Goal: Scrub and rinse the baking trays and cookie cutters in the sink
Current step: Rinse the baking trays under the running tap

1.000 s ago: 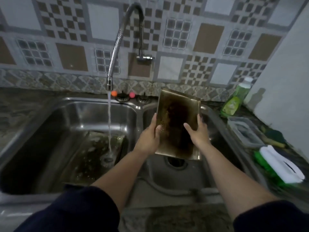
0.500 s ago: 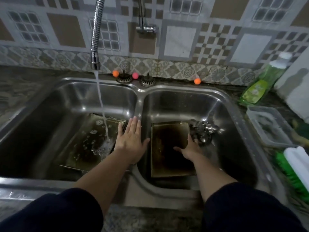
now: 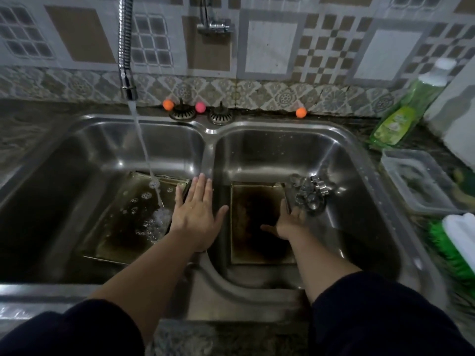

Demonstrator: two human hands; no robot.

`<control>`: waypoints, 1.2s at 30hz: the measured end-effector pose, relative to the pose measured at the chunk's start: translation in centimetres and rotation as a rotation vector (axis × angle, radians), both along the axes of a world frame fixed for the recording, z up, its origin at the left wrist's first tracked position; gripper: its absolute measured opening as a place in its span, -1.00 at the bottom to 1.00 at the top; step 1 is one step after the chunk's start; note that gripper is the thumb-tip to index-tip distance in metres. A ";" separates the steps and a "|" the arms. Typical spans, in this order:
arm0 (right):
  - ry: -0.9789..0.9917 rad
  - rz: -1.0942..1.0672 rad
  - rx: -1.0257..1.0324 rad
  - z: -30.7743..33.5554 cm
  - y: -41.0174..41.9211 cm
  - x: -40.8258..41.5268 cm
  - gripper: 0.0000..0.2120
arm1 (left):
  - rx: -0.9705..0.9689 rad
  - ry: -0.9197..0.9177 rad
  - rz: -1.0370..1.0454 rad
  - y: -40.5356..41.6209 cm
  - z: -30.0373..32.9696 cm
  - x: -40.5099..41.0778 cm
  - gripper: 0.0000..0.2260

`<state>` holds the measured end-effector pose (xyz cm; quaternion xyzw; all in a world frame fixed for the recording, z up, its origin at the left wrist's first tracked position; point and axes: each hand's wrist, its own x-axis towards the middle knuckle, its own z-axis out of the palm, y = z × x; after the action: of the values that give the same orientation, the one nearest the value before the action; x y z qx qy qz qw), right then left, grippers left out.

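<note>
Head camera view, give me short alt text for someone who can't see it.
Two open hands reach into a double steel sink: the left hand over the divider, the right hand above a blackened tray beside cookie cutters. Tap water pours onto a second tray.

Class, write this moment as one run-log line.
water: running onto left tray | left hand: open above divider | right hand: open on right tray | cutters: right basin, untouched
</note>
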<state>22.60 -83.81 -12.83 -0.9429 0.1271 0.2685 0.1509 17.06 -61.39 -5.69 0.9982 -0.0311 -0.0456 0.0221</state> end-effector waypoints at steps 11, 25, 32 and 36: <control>-0.294 0.157 0.030 9.4 7.3 -1.0 -0.24 | -0.205 0.110 -0.090 1.3 0.6 0.1 -0.38; -0.157 0.199 0.235 5.0 27.0 -4.1 -0.33 | -0.285 0.383 0.146 23.1 -3.0 1.5 -0.42; -0.045 -0.023 0.204 1.7 30.3 -3.4 -0.23 | -0.453 0.542 0.197 26.3 -5.7 2.7 -0.37; -0.077 -0.090 0.142 0.8 31.5 -3.1 -0.24 | -0.480 0.590 0.214 25.5 -6.9 2.6 -0.34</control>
<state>19.53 -52.31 -11.99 -0.9328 0.1443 0.2333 0.2339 19.70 -35.93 -12.61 0.9063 0.0710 -0.3195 0.2675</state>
